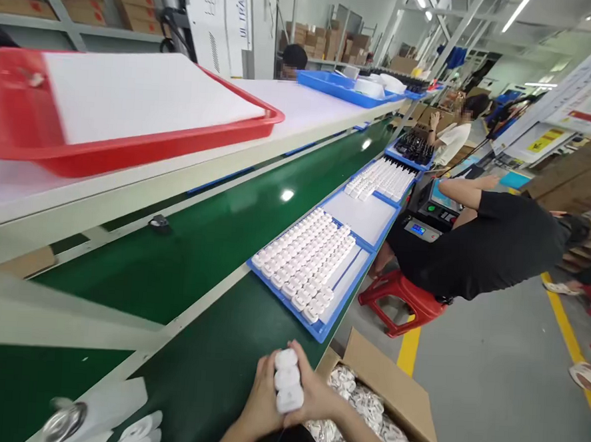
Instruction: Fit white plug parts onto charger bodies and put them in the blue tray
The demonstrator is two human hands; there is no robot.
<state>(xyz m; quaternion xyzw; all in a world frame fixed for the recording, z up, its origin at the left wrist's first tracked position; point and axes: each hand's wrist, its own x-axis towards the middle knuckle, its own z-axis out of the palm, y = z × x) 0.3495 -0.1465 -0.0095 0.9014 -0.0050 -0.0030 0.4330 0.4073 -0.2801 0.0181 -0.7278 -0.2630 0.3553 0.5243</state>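
Note:
Between my two hands, above the dark green bench edge, is a short row of three small white plastic housings (286,379). My left hand (260,399) presses on the row from the left, fingers closed along its side. My right hand (315,394) wraps it from the right. Just beyond my hands lies a blue tray (281,299) with many similar white housings (303,258) standing in tight rows. More white pieces (141,431) rest at the bottom left of the bench, beside a blurred silver round object (64,423).
An open cardboard box (390,393) of clear-wrapped white parts stands at my right. Farther trays (366,215) line the bench. A red tray (165,140) sits on the raised shelf at left. A person in black (504,240) sits on a red stool (403,301) at right.

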